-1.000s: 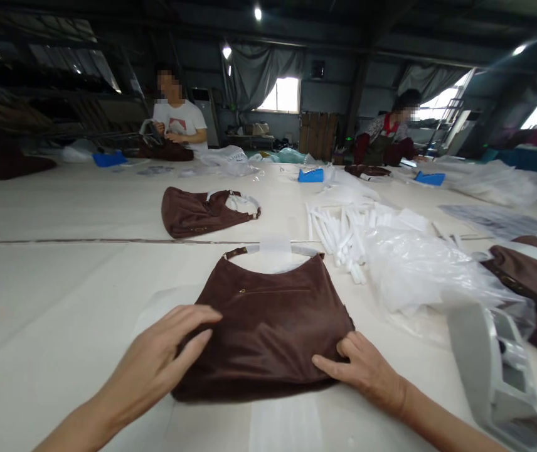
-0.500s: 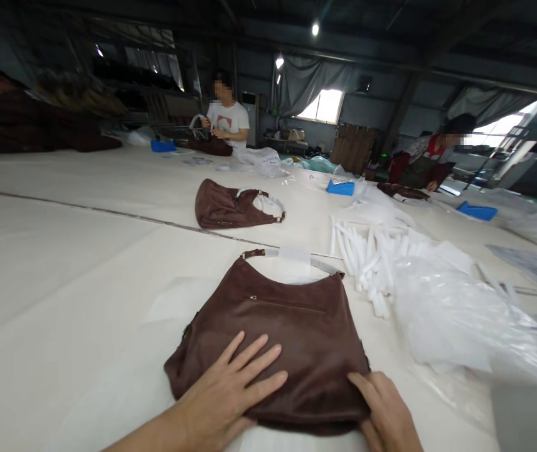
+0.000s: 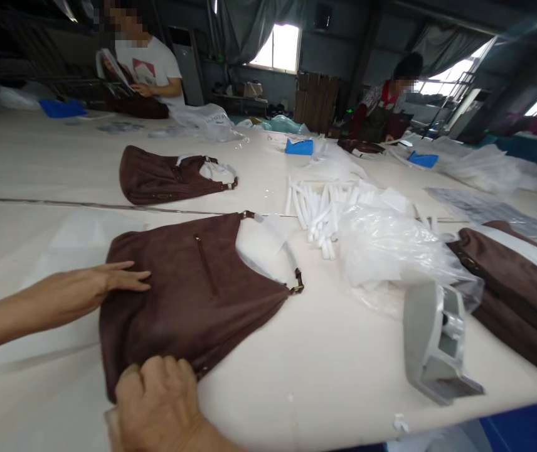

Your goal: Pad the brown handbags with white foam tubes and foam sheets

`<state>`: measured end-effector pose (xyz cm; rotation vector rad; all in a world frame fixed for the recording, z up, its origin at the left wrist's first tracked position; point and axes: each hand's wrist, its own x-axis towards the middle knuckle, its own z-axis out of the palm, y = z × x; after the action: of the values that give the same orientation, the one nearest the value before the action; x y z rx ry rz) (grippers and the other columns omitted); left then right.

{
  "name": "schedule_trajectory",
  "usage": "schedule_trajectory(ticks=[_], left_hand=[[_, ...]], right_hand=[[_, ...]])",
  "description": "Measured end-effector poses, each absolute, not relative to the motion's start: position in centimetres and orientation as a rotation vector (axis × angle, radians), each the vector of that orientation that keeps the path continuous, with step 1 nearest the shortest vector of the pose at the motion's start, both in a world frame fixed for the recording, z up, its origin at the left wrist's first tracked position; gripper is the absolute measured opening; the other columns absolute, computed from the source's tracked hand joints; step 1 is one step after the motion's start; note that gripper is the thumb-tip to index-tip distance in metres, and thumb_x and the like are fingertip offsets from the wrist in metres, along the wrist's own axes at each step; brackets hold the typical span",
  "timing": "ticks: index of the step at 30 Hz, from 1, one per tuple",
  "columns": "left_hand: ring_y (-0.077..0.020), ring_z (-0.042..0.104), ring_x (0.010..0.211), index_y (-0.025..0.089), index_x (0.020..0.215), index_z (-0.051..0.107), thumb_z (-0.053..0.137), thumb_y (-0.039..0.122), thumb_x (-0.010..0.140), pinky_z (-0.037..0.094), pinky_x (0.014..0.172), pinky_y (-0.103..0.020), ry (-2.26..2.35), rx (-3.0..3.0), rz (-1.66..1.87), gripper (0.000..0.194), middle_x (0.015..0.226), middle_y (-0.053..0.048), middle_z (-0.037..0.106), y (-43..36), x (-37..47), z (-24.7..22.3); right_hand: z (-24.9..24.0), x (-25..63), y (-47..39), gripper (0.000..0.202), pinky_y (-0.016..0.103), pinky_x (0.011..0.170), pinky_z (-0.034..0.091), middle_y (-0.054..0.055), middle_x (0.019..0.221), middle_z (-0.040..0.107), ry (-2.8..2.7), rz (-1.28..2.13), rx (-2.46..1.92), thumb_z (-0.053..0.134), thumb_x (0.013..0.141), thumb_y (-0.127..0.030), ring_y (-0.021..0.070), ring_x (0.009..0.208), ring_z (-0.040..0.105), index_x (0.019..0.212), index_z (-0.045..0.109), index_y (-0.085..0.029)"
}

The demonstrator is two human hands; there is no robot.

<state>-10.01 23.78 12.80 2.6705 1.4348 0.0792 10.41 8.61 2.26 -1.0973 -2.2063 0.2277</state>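
Observation:
A brown handbag [image 3: 179, 282] lies flat on the white table, its wrapped strap pointing right and its zipper facing up. My left hand [image 3: 103, 282] rests on the bag's left end with fingers stretched out. At the bag's lower corner, my right hand [image 3: 155, 395] is closed with its fingers curled round the edge. Its fingertips are partly hidden.
Another brown bag [image 3: 174, 176] lies beyond. White foam sticks [image 3: 320, 210], clear plastic [image 3: 386, 245], a grey tape dispenser [image 3: 438, 342] and more brown bags [image 3: 517, 282] sit on the right. Two people [image 3: 150, 69] [image 3: 384, 103] work across the table [image 3: 297, 376].
The handbag has turned so its strap points right instead of away. My right hand has closed on its lower corner. The view has shifted right, bringing the dispenser and right-hand bags into sight.

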Motion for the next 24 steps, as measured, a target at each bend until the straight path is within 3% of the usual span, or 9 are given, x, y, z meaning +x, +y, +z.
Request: schedule_trajectory(ticks=[1,4,6,10,13,18,22,24], left_hand=[[-0.0235,0.066,0.102,0.026,0.092,0.075,0.044,0.034,0.080,0.048,0.098,-0.037,1.465,2.662,0.032,0.035,0.098,0.002,0.077,24.1,-8.0,13.8],[-0.0241,0.064,0.108,0.027,0.112,0.067,0.034,0.037,0.087,0.046,0.100,-0.041,1.574,2.570,0.183,0.043,0.118,0.000,0.071,23.3,1.6,14.5],[-0.0263,0.064,0.107,0.027,0.109,0.065,0.031,0.048,0.094,0.049,0.093,-0.041,1.482,2.555,0.152,0.043,0.116,-0.003,0.070,22.0,9.0,13.2],[-0.0366,0.062,0.104,0.013,0.106,0.061,0.051,0.057,0.088,0.047,0.093,-0.048,1.409,2.603,0.054,0.048,0.110,-0.019,0.067,21.1,19.2,8.8],[-0.0417,0.063,0.100,0.010,0.103,0.063,0.056,0.054,0.085,0.046,0.091,-0.053,1.445,2.554,0.111,0.049,0.100,-0.025,0.067,22.0,21.5,6.6],[-0.0333,0.066,0.073,0.016,0.095,0.063,0.052,0.053,0.084,0.048,0.067,-0.042,1.504,2.360,0.212,0.040,0.078,-0.017,0.068,22.8,19.4,6.1],[-0.0232,0.063,0.066,0.020,0.084,0.057,0.034,0.053,0.089,0.045,0.061,-0.032,1.475,2.184,0.350,0.041,0.073,-0.008,0.066,21.8,15.6,5.7],[-0.0201,0.060,0.062,0.020,0.078,0.054,0.037,0.059,0.084,0.045,0.058,-0.028,1.422,1.908,0.538,0.043,0.067,-0.005,0.063,21.4,13.8,5.1]], right_hand=[[2.7,9.9,8.7,0.035,0.035,0.062,0.050,0.006,0.093,0.055,-2.225,0.284,-1.072,0.062,0.086,-0.037,0.0209,0.078,0.053,0.109,0.051,-0.014],[3.7,10.5,8.5,0.041,0.033,0.064,0.051,0.006,0.098,0.056,-2.250,0.391,-1.010,0.058,0.090,-0.041,0.0216,0.083,0.055,0.121,0.049,-0.015],[3.8,12.3,7.8,0.035,0.032,0.067,0.051,0.006,0.100,0.057,-2.241,0.407,-0.962,0.053,0.093,-0.039,0.0219,0.086,0.056,0.122,0.050,-0.019],[2.3,18.0,5.5,0.016,0.031,0.078,0.052,0.004,0.097,0.059,-2.182,0.514,-0.961,0.053,0.094,-0.029,0.0198,0.090,0.058,0.108,0.057,-0.022],[0.3,23.2,4.3,0.010,0.027,0.071,0.050,0.002,0.086,0.059,-1.974,0.648,-1.054,0.051,0.092,-0.022,0.0171,0.080,0.060,0.096,0.060,-0.023],[-0.2,31.3,5.9,0.021,0.025,0.074,0.048,0.003,0.087,0.063,-1.648,0.724,-1.230,0.045,0.097,-0.022,0.0152,0.082,0.062,0.096,0.067,-0.022],[1.8,35.1,8.9,0.022,0.025,0.074,0.046,0.002,0.088,0.064,-1.482,0.681,-1.393,0.049,0.096,-0.029,0.0149,0.083,0.061,0.097,0.070,-0.022],[2.5,36.6,10.3,0.023,0.026,0.076,0.045,0.002,0.090,0.065,-1.406,0.636,-1.459,0.050,0.094,-0.032,0.0156,0.084,0.060,0.096,0.070,-0.022]])
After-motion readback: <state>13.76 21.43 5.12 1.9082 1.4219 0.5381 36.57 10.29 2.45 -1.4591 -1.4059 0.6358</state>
